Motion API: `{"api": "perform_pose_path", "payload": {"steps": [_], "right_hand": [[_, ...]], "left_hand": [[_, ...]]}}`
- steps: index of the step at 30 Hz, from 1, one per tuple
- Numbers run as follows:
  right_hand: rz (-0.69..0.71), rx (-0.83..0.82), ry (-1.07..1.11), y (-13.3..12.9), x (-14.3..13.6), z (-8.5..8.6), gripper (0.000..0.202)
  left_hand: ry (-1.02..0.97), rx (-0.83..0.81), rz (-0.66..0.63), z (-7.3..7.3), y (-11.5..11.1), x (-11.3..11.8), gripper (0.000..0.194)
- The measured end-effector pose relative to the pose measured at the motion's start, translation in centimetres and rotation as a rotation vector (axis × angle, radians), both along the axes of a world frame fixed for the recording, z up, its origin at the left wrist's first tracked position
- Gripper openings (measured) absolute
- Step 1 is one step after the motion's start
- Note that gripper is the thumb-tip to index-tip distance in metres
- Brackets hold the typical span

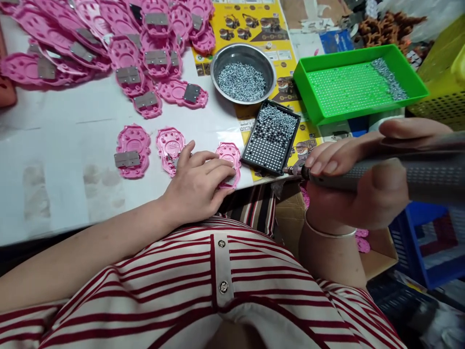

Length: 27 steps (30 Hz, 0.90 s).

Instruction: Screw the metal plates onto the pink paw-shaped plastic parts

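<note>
My right hand (pixel 358 179) is wrapped around a grey electric screwdriver (pixel 428 169). The bit points left and meets the lower right corner of a black perforated screw tray (pixel 267 143), whose upper part holds small screws. Fingers and thumb of my left hand (pixel 199 182) close over a pink plastic casing (pixel 228 151) at the table's front edge, partly covering it and a grey plate on it. A second pink casing (pixel 170 143) lies by my little finger, partly hidden. Farther left is a third pink casing (pixel 132 138) with a grey metal plate (pixel 127 159) across it.
A metal bowl (pixel 214 80) of screws stands behind the tray. To its right is a green perforated basket (pixel 319 114) with screws at one end. Many pink casings (pixel 125 51) are heaped at back left. A cardboard box (pixel 381 252) and blue crate (pixel 409 242) sit lower right.
</note>
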State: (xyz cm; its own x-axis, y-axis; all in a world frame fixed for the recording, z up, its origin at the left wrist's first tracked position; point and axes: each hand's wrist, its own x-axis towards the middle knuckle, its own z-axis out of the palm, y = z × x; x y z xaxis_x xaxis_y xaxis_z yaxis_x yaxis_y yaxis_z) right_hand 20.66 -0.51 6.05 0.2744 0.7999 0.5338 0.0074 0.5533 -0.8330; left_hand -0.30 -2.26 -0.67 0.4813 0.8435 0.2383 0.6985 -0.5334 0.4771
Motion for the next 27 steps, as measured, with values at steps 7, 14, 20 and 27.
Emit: {"api": "perform_pose_path", "payload": {"steps": [7, 14, 20, 27], "right_hand": [[-0.045, -0.054, -0.043, 0.2, 0.2, -0.6, 0.021], [-0.109, -0.130, -0.060, 0.4, 0.6, -1.9, 0.039], [-0.078, -0.090, -0.156, 0.1, 0.7, -2.6, 0.030], [-0.138, -0.095, -0.034, -0.1, 0.3, -0.2, 0.026]], "left_hand": [[0.009, 0.021, 0.017, 0.1, -0.1, 0.1, 0.019], [0.002, 0.019, 0.015, 0.0, 0.0, 0.0, 0.018], [0.004, 0.006, 0.015, 0.1, 0.0, 0.0, 0.018], [-0.040, 0.052, 0.043, -0.4, 0.0, -0.1, 0.038]]}}
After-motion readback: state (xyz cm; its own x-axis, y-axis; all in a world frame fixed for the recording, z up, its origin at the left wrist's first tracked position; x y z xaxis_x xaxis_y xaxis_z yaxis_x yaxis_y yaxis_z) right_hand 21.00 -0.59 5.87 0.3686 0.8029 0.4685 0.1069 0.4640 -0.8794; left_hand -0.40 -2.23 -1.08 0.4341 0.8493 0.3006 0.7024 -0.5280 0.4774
